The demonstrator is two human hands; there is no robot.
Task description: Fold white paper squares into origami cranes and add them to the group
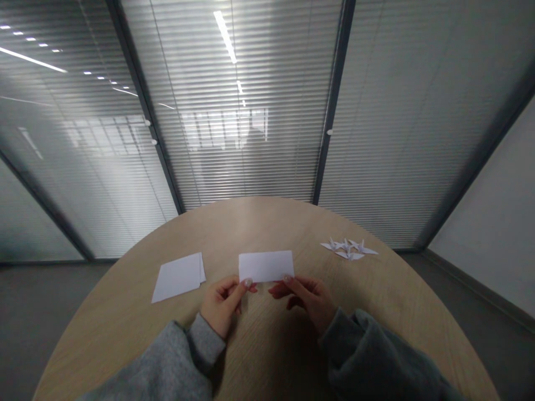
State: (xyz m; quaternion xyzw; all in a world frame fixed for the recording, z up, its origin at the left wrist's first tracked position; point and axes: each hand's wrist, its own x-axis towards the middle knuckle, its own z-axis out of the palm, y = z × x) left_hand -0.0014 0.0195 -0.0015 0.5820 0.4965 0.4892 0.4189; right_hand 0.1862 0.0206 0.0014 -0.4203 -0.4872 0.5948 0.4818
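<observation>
My left hand point(221, 305) and my right hand point(307, 301) pinch the lower corners of a white rectangular sheet of paper point(266, 266) between thumb and fingers. The sheet is held flat, just above the table and in front of me. Left of my left hand lies a small stack of white paper sheets point(178, 277), not touching it. Several white origami paper cranes point(349, 249) sit in a tight cluster farther right, beyond my right hand.
Everything lies on a round light wood table point(125, 317) whose curved edge runs around the far side. Behind it stand glass partitions with closed slatted blinds point(246, 150). Grey floor shows on both sides, and grey sleeves cover my forearms.
</observation>
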